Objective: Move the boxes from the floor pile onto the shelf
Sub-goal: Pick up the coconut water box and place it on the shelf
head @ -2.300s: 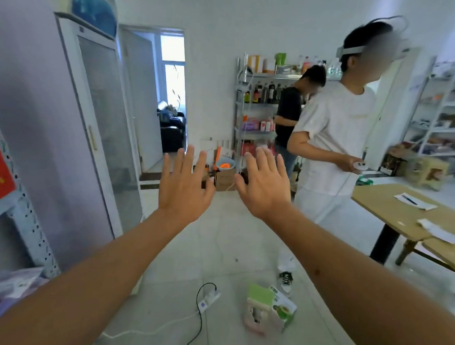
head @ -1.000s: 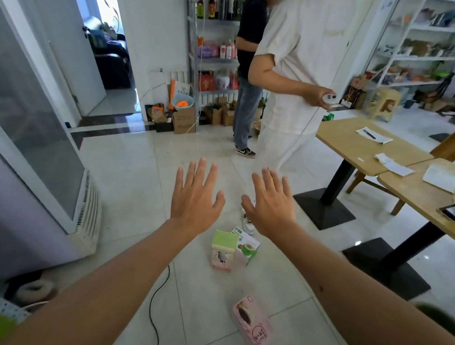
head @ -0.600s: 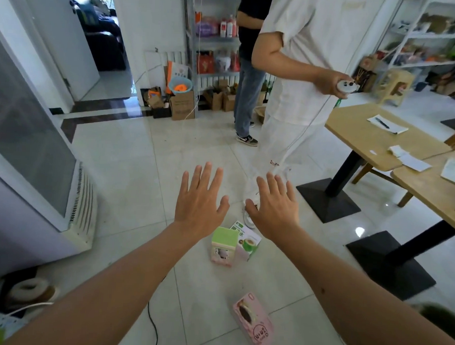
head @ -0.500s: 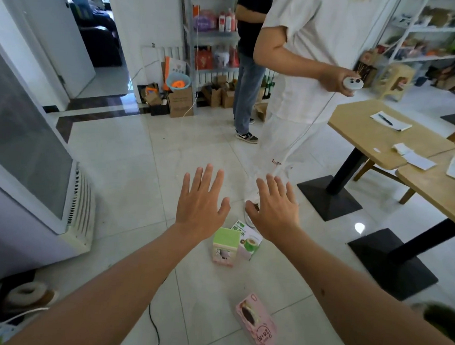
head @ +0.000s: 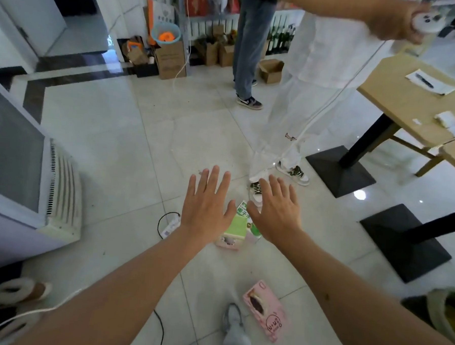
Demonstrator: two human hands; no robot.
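Since the earlier frames the view has tipped further down and both hands have come lower, so they now hover spread above the green-topped box (head: 236, 227) on the tiled floor (head: 133, 146). That box stands upright, a white-and-green carton (head: 243, 211) leaning against its far side, both partly hidden by the hands. A flat pink box (head: 266, 309) lies apart, nearer the wearer, beside a grey-socked foot (head: 235, 331). No target shelf can be picked out with certainty.

The left hand (head: 204, 209) and right hand (head: 275, 214) are both released, fingers straight and fanned, holding nothing and not touching the boxes.

To do the pick well, the person would likely lower the hands to either side of the pair and clasp them by opposite faces, or take one box per hand. The printed cardboard looks light, smooth and square-edged, so a firm flat-palmed squeeze should hold; too much pressure could dent thin walls.

A power strip (head: 171, 224) with a black cable lies just left, and a bystander's sneaker (head: 255, 192) stands just beyond the boxes.
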